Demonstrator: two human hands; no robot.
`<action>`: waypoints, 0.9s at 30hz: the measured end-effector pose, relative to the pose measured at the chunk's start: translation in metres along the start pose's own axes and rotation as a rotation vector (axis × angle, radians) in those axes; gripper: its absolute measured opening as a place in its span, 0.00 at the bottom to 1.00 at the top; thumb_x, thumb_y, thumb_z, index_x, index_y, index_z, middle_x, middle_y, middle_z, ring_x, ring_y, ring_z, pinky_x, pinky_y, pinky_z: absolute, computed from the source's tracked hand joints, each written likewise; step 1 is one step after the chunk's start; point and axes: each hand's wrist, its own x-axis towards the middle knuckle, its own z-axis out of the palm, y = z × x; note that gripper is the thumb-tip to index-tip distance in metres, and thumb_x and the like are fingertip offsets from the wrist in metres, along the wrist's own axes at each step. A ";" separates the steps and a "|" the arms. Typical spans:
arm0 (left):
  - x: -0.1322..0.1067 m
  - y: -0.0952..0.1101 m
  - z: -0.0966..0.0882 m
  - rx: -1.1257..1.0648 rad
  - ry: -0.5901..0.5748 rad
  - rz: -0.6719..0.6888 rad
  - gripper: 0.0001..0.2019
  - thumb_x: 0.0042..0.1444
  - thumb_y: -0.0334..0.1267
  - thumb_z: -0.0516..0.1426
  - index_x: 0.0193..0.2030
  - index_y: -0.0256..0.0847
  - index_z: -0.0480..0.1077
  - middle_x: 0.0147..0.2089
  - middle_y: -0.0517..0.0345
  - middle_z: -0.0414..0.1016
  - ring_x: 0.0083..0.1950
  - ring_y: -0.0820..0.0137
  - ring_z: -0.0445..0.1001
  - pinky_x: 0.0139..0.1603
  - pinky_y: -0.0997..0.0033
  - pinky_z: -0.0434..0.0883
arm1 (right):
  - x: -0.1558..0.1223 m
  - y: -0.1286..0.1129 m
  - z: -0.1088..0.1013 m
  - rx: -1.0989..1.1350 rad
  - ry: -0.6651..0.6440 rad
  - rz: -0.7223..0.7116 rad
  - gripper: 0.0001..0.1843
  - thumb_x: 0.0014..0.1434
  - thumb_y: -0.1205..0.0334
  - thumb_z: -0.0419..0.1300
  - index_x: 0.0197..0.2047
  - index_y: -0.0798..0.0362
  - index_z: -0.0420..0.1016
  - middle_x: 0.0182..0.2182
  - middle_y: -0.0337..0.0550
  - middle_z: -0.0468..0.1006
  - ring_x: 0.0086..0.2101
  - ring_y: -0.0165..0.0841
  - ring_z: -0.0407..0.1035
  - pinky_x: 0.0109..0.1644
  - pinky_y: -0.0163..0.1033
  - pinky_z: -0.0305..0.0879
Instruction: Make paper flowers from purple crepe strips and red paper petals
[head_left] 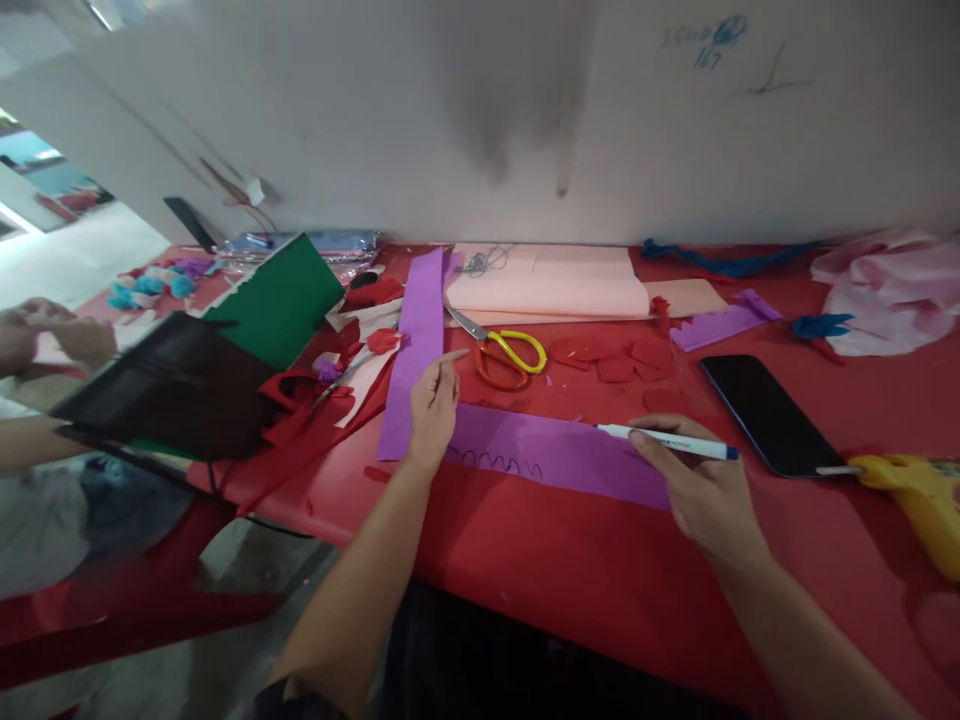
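A purple paper strip (570, 455) lies across the red table in front of me, with a dark wavy line along its lower left edge. My left hand (435, 405) is at the strip's left end, closed on it, fingers mostly curled and the index finger stretched out. In my right hand (701, 490) is a white marker (682, 440) with a blue end, its tip pointing left over the strip. A second purple strip (421, 340) runs away from me beside my left hand. Scissors (514, 355) with yellow and red handles lie just beyond the hands.
Peach paper (547, 285) lies against the wall. To the right are a phone (769, 415), a yellow glue gun (915, 500) and pink crumpled sheets (889, 290). Red cut pieces (615, 358) lie mid-table. A dark bag (172, 385) and another person's hands (56, 335) are at left.
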 end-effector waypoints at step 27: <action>-0.019 0.019 0.009 0.513 -0.928 0.265 0.14 0.55 0.35 0.60 0.49 0.45 0.76 0.37 0.57 0.70 0.38 0.70 0.70 0.40 0.69 0.67 | -0.010 -0.012 0.021 -0.262 -0.433 -0.075 0.04 0.58 0.62 0.59 0.32 0.50 0.74 0.28 0.38 0.76 0.31 0.31 0.70 0.35 0.35 0.66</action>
